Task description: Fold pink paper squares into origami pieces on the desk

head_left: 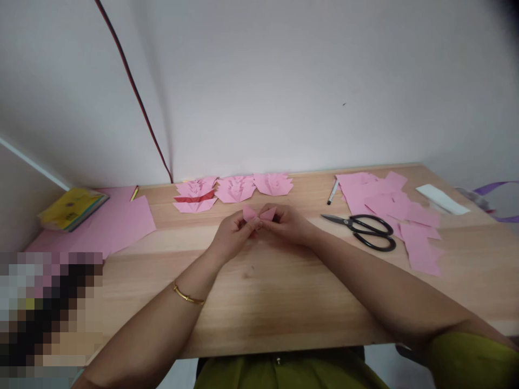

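Observation:
Between my two hands is a small piece of folded pink paper, held just above the middle of the wooden table. My left hand pinches its left side, thumb on top. On the other side, my right hand grips it with thumb and fingers pressed together. The fingers hide much of the paper's lower part. Right behind my hands stands a row of folded pink paper shapes along the wall edge; one at the left has a red strip across it.
Black-handled scissors lie right of my hands, near a marker and scattered pink paper pieces. A white strip lies farther right. At left, a yellow packet rests on large pink sheets beside a pencil.

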Action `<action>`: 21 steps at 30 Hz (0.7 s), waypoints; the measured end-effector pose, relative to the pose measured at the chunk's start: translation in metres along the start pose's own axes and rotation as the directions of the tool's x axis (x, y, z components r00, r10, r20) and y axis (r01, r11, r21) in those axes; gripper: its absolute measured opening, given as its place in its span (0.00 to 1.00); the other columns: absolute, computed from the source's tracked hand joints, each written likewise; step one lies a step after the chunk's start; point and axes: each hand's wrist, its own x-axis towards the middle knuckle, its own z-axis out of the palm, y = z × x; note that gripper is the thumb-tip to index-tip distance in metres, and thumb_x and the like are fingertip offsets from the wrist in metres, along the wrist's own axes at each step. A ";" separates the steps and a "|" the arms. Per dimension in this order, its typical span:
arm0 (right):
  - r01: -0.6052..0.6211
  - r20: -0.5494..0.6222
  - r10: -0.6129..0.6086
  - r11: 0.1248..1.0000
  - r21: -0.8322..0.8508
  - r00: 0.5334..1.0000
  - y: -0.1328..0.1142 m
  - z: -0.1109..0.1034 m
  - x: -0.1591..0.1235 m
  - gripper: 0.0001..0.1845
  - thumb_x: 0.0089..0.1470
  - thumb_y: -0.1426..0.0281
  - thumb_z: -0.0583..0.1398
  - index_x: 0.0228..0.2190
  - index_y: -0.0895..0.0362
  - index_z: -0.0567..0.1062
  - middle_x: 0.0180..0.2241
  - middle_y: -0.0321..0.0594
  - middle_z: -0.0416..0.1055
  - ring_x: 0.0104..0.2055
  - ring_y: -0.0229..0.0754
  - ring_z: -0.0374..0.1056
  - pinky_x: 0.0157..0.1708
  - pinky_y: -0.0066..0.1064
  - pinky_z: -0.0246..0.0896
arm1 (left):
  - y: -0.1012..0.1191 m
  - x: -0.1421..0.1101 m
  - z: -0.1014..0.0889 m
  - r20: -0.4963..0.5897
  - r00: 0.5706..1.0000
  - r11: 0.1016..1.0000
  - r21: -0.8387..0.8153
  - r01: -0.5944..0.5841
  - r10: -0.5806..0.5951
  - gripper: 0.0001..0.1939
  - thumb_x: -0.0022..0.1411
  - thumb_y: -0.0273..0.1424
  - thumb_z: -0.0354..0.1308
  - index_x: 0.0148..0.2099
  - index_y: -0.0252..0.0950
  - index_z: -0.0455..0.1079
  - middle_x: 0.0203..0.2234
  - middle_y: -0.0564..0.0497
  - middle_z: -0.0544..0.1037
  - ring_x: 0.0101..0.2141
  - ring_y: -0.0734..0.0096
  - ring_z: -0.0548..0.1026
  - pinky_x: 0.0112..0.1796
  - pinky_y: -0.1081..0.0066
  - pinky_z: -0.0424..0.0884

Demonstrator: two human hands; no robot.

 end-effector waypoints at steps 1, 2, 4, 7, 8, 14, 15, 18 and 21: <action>0.006 0.003 -0.006 1.000 -0.001 1.000 0.000 0.000 0.000 0.15 0.53 0.58 0.59 0.28 0.58 0.73 0.32 0.39 0.72 0.34 0.38 0.68 0.34 0.30 0.62 | 0.000 0.000 0.000 0.001 1.000 1.000 0.005 -0.002 0.002 0.17 0.59 0.44 0.54 0.34 0.34 0.70 0.25 0.52 0.74 0.25 0.74 0.71 0.28 0.75 0.66; 0.009 0.006 -0.009 1.000 -0.002 1.000 0.000 0.000 0.000 0.15 0.53 0.58 0.58 0.29 0.58 0.73 0.32 0.39 0.72 0.34 0.38 0.67 0.34 0.30 0.61 | 0.000 0.000 0.000 0.000 1.000 1.000 0.006 -0.002 0.002 0.17 0.59 0.44 0.54 0.34 0.34 0.70 0.25 0.53 0.74 0.25 0.74 0.71 0.28 0.75 0.66; 0.009 0.009 -0.009 1.000 -0.003 1.000 0.000 0.000 -0.001 0.15 0.53 0.58 0.58 0.29 0.58 0.73 0.32 0.39 0.72 0.34 0.38 0.67 0.34 0.29 0.61 | 0.001 0.000 0.000 0.001 1.000 1.000 0.014 -0.001 0.001 0.17 0.58 0.44 0.54 0.34 0.34 0.70 0.24 0.53 0.73 0.25 0.74 0.71 0.28 0.75 0.66; -0.006 0.010 0.006 1.000 -0.009 1.000 0.001 0.001 -0.001 0.16 0.53 0.57 0.58 0.29 0.58 0.73 0.33 0.39 0.72 0.33 0.38 0.67 0.34 0.29 0.61 | 0.002 0.000 -0.001 0.005 1.000 1.000 0.031 -0.001 0.001 0.18 0.58 0.45 0.53 0.33 0.34 0.70 0.24 0.53 0.73 0.25 0.73 0.71 0.27 0.75 0.66; -0.009 0.010 0.009 1.000 -0.012 1.000 0.002 0.001 -0.001 0.16 0.53 0.57 0.58 0.29 0.58 0.73 0.32 0.39 0.72 0.33 0.38 0.67 0.33 0.29 0.61 | 0.002 0.000 -0.001 0.007 1.000 0.999 0.033 -0.001 0.000 0.18 0.59 0.45 0.53 0.33 0.34 0.70 0.23 0.53 0.74 0.25 0.73 0.71 0.27 0.74 0.66; 0.023 -0.018 -0.024 0.999 -0.028 1.000 0.001 0.001 0.000 0.15 0.53 0.58 0.58 0.27 0.57 0.73 0.32 0.40 0.72 0.34 0.39 0.68 0.35 0.30 0.62 | 0.003 -0.001 0.000 -0.004 1.000 1.000 -0.009 0.009 -0.009 0.17 0.59 0.44 0.54 0.33 0.34 0.70 0.24 0.52 0.74 0.24 0.75 0.71 0.27 0.75 0.65; 0.029 -0.026 -0.029 0.999 -0.030 0.999 0.000 0.001 0.000 0.15 0.54 0.58 0.58 0.26 0.58 0.73 0.32 0.40 0.72 0.34 0.38 0.68 0.35 0.30 0.62 | 0.003 -0.001 0.000 -0.008 1.000 1.000 -0.018 0.014 -0.014 0.17 0.58 0.44 0.55 0.33 0.34 0.70 0.24 0.53 0.74 0.24 0.75 0.71 0.27 0.75 0.65; 0.041 -0.042 -0.042 0.999 -0.013 0.998 0.000 0.001 0.001 0.14 0.53 0.59 0.58 0.27 0.58 0.74 0.32 0.40 0.72 0.35 0.38 0.68 0.35 0.30 0.62 | 0.002 -0.001 0.001 -0.013 0.999 0.999 -0.029 0.030 -0.030 0.16 0.56 0.44 0.57 0.34 0.34 0.70 0.23 0.53 0.74 0.24 0.75 0.71 0.25 0.76 0.64; 0.047 -0.070 -0.044 0.998 0.037 0.997 0.001 0.002 0.002 0.14 0.53 0.59 0.59 0.27 0.58 0.74 0.33 0.40 0.71 0.35 0.39 0.68 0.35 0.30 0.62 | 0.000 0.000 0.001 -0.016 0.999 0.998 -0.048 0.046 -0.047 0.15 0.55 0.43 0.58 0.34 0.34 0.70 0.24 0.53 0.74 0.23 0.75 0.71 0.25 0.76 0.64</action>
